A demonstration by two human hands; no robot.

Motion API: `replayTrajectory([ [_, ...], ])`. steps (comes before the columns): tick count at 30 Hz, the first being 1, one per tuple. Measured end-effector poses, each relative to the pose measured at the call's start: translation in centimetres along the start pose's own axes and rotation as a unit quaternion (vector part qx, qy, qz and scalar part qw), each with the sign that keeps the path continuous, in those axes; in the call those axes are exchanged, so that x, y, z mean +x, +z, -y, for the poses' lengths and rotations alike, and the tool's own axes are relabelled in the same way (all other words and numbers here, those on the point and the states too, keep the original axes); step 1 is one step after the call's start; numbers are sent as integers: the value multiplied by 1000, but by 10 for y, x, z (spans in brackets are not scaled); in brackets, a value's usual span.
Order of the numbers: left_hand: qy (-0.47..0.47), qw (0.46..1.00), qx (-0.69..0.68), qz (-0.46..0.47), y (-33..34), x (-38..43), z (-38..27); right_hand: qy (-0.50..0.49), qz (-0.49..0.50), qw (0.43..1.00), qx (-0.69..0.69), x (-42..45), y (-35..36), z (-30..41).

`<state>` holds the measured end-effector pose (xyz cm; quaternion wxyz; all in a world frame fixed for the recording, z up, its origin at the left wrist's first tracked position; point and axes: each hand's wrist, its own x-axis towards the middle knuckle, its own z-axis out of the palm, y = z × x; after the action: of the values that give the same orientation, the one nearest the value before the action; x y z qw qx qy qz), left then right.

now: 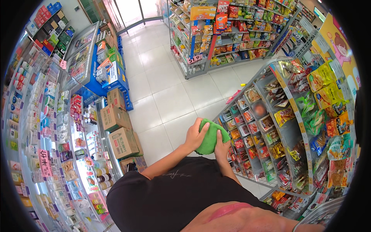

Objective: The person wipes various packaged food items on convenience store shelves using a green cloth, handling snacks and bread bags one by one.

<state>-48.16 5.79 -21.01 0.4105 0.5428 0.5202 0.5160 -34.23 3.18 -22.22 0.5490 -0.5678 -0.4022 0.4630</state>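
A folded green cloth (209,138) is held up in front of my chest, above the tiled floor. My left hand (194,134) grips its left side, the thumb lying across the front. On the opposite edge, my right hand (222,145) has its thumb pressed on the cloth and the fingers tucked behind. The fingers of both hands are mostly hidden by the fabric. Close to my right hand stands a shelf rack (262,127) of packaged snacks.
To the left runs a lit refrigerated display (62,139) of drinks and dairy packs. Cardboard cartons (123,143) are stacked beside it, with a blue chest freezer (84,55) beyond. Ahead, a snack shelf unit (232,37) borders the aisle of pale floor tiles (172,97).
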Motion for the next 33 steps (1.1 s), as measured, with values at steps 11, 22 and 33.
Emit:
replayTrajectory([
  [11, 67, 987, 27, -141, -45, 83, 18, -174, 102, 971, -131, 116, 68, 6],
  [22, 64, 954, 78, -281, -95, 210, 15, -98, 364, 926, 27, 268, 171, 41],
  [33, 24, 947, 96, -307, -107, 297, 14, 41, 453, 890, 41, 361, 227, 59],
])
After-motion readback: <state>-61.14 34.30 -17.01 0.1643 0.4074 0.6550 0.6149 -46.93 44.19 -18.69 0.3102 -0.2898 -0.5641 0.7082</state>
